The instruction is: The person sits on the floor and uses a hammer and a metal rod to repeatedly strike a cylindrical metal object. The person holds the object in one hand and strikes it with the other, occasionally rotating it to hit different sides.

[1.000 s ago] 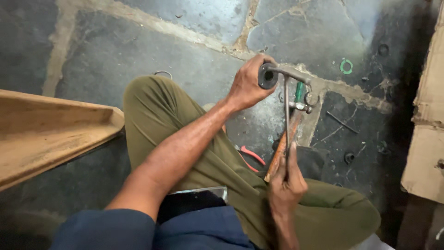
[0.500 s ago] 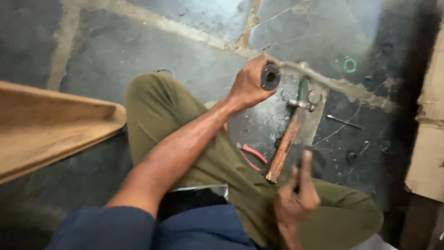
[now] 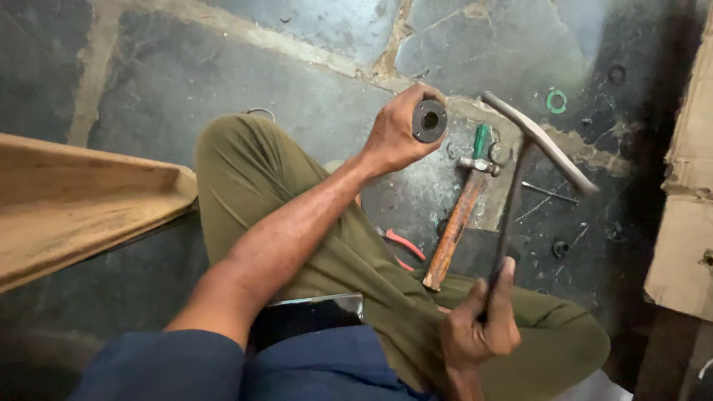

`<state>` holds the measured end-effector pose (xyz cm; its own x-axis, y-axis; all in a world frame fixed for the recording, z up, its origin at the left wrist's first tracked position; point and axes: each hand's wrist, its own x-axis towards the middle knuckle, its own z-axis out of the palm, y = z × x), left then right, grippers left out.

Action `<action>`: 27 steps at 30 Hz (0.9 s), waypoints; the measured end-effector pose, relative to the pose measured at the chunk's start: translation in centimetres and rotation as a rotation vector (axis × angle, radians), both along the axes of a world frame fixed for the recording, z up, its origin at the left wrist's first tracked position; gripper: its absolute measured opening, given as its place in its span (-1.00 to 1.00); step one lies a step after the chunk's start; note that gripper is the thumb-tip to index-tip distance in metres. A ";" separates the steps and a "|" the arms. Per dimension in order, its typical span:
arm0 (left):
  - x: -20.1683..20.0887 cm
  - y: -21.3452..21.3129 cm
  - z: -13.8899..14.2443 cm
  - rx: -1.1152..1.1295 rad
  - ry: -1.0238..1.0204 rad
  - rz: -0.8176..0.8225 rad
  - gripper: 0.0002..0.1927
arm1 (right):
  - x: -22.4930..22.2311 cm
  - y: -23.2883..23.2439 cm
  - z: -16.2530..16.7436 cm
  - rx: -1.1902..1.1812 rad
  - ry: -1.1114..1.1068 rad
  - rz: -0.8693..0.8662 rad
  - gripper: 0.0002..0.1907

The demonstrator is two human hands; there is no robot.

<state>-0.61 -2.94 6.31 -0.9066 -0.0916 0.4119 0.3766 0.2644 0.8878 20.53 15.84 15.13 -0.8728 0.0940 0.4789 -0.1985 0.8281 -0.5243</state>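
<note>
My left hand grips a short dark metal cylinder with a round hole in its face, held up above the stone floor. My right hand is closed around the lower end of a T-shaped metal tool, whose crossbar stands tilted to the right of the cylinder, apart from it. I sit cross-legged in olive trousers. A wooden-handled hammer lies on the floor between my hands.
A wooden plank lies at the left. Red-handled pliers rest by my knee. A green ring, small dark washers and a thin metal rod are scattered on the floor. Cardboard stands at the right edge.
The T-shaped tool was seated in the cylinder a second ago. My right hand has pulled it out and swung it to the right, away from the cylinder.
</note>
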 end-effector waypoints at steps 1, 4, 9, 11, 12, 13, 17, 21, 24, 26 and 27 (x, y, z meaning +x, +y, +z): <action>0.0 0.1 0.0 -0.006 0.002 -0.002 -0.57 | 0.0 0.0 -0.1 0.003 -0.002 0.030 -0.54; -0.1 0.2 0.0 -0.020 0.027 -0.005 -0.53 | -1.0 -0.1 -0.7 -0.039 -0.221 0.059 -0.51; 0.1 -0.1 0.1 0.037 -0.044 -0.007 -0.56 | -0.8 -0.4 0.4 -0.052 -0.073 -0.033 -0.52; 0.1 -0.1 0.1 0.059 -0.020 -0.012 -0.57 | 0.3 -0.3 1.7 -0.086 -0.019 -0.127 -0.52; 0.0 0.0 0.0 0.049 0.007 -0.010 -0.56 | 0.6 -0.3 2.2 -0.117 0.015 -0.163 -0.52; 0.0 0.0 0.0 0.041 0.028 -0.006 -0.55 | 0.7 -0.4 2.3 -0.148 0.044 -0.199 -0.52; 0.0 0.2 0.1 0.035 -0.024 -0.007 -0.55 | -0.6 -0.9 0.2 -0.086 -0.126 0.014 -0.52; 0.0 0.3 0.2 -0.016 -0.012 0.008 -0.52 | -0.9 0.0 -1.7 -0.035 -0.201 0.064 -0.50; 0.3 0.3 0.1 0.011 -0.032 0.027 -0.53 | 1.0 1.4 0.1 -0.042 -0.141 -0.024 -0.49; 0.1 0.2 0.0 0.025 -0.001 0.014 -0.53 | 1.7 2.0 1.8 -0.110 -0.027 -0.174 -0.49; 0.2 0.1 -0.1 0.026 -0.002 0.012 -0.53 | 2.0 2.1 2.6 -0.139 0.031 -0.215 -0.49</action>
<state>-0.43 -2.80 6.21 -0.9061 -0.1133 0.4076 0.3718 0.2461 0.8951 22.54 17.91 17.72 -0.8110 0.3429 0.4741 -0.0430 0.7731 -0.6328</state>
